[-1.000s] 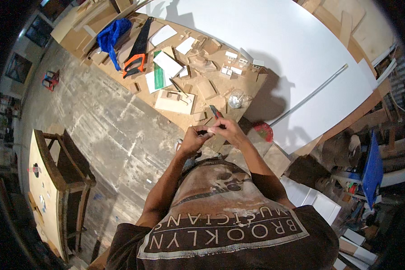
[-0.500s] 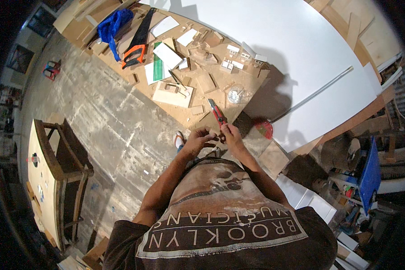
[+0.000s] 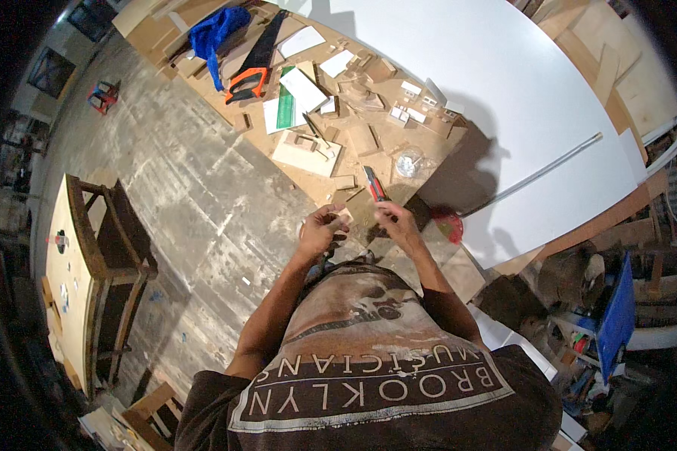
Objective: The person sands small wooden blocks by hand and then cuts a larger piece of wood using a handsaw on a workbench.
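Head view showed the right hand (image 3: 400, 225) closed around a red and black utility knife (image 3: 374, 183), its tip pointing away from the body; the left hand (image 3: 322, 228) just beside it was curled around something too small to tell; beyond both hands lay a pale rectangular wooden board (image 3: 306, 152) among small wooden offcuts on the brown workbench (image 3: 384, 113); farther off, an orange-handled handsaw (image 3: 257, 60).

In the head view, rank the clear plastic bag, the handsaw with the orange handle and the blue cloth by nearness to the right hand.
1. Clear plastic bag: just beyond the right hand, on the brown board.
2. Handsaw: farther, up-left.
3. Blue cloth: farthest, at the far-left end.
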Demonstrator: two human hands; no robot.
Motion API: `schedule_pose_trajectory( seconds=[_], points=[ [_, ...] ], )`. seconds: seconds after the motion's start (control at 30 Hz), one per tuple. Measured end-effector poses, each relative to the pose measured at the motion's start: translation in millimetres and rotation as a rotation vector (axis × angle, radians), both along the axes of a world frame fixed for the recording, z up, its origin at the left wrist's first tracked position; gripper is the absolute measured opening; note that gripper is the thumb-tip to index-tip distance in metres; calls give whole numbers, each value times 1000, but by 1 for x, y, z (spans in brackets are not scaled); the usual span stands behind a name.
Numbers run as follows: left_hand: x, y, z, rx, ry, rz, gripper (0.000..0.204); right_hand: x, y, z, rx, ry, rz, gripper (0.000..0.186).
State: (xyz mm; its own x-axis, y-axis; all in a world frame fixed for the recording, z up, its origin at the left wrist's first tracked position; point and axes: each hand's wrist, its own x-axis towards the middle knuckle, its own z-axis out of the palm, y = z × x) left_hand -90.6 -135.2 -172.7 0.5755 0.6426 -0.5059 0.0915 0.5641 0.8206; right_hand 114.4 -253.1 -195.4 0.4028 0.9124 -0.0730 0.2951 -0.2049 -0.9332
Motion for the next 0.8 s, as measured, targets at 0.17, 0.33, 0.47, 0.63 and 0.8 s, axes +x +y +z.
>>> schedule_pose_trajectory(
  seconds=[0.17, 0.33, 0.47, 0.63, 0.8],
  points=[
    [4, 1, 21, 121, -13, -68, 24, -37, 24, 63, -11, 385, 222, 36],
    [1, 22, 113, 360, -123, -232, 22, -13, 12, 39, 42, 446, 97, 34],
    [-7, -8, 295, 502, -738, -169, 22, -2, -8, 34, -75, 485, -31, 33],
    [1, -32, 328, 598, -1344, -27, 26, -8, -16, 30, -57, 454, -43, 33],
    [-8, -42, 336, 569, -1486, -3, 37, -19, -22, 30, -67, 500, -98, 32]
  ],
)
